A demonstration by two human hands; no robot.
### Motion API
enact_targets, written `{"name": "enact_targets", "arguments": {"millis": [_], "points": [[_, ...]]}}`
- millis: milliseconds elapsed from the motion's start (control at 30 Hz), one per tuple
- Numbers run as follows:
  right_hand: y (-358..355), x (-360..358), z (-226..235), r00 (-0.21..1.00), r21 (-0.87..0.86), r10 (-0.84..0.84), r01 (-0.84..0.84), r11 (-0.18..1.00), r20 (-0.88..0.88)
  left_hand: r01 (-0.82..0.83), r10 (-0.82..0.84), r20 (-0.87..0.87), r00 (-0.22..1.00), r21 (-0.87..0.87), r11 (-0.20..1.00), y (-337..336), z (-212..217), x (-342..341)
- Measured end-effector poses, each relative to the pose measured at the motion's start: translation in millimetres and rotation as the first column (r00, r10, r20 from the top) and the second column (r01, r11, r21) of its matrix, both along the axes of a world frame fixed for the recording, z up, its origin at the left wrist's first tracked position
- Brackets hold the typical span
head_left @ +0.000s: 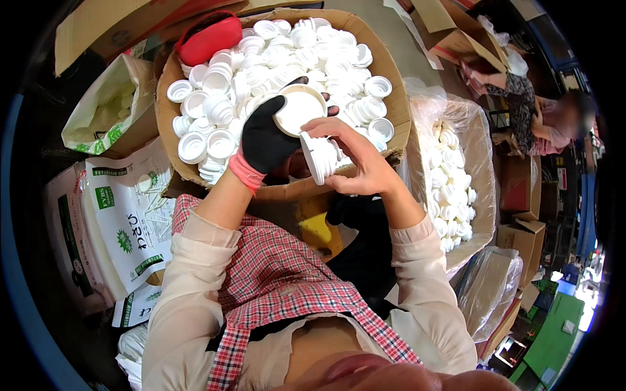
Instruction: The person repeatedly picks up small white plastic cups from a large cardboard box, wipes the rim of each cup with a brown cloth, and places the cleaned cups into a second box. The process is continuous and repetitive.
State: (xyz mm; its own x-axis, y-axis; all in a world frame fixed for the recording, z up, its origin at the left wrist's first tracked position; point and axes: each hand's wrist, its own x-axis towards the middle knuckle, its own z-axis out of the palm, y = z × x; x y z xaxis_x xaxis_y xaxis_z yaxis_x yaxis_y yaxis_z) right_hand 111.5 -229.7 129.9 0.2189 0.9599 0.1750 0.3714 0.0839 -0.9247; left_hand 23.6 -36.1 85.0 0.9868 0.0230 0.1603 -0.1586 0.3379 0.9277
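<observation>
My left hand (264, 135), in a black glove with a pink cuff, holds a round cream-white plastic cap (300, 109) with its flat face up. The gloved fingers wrap round the cap's far side. Bare, my right hand (365, 163) grips a white ridged plastic cap (319, 158) by its edge, thumb below and fingers above. This cap is tilted on its side, close to the one in the glove; whether they touch I cannot tell. Both hands are over the near edge of a large cardboard box (163, 124) heaped with white plastic caps (280, 55).
A red pouch (210, 40) lies on the heap's far left. At right, a plastic-lined box (479, 221) holds more white pieces. Printed white bags (130, 215) and an open sack (98, 107) stand at left. Another person (521, 104) is at the far right.
</observation>
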Motion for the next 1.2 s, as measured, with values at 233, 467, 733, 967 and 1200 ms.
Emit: {"name": "enact_targets", "arguments": {"millis": [233,467,733,967,1200], "points": [[-4.2,-0.5,19.4,0.868,0.022,-0.012,0.001,1.000,0.497,-0.411,0.306,0.298,0.904,0.410,0.814,19.3,8.0,-9.3],[-8.7,-1.7,-2.9,0.759,-0.062,0.050,-0.012,0.998,0.649,-0.155,0.051,0.218,0.975,0.498,0.853,16.4,17.3,-8.6],[1.9,-5.0,-3.7,0.980,0.076,-0.081,0.068,0.995,0.181,-0.274,0.199,0.263,0.944,0.288,0.918,-9.7,-2.2,-6.0],[2.9,-3.0,-13.8,0.960,0.111,-0.044,0.078,0.991,-0.278,-0.023,-0.013,-0.061,0.998,-0.560,0.828,-12.7,-21.5,9.4],[-15.6,20.8,-1.1,0.757,0.309,-0.203,0.475,0.824,-0.621,0.053,-0.092,-0.099,0.991,-0.340,0.939,9.8,21.0,-13.3]]}}
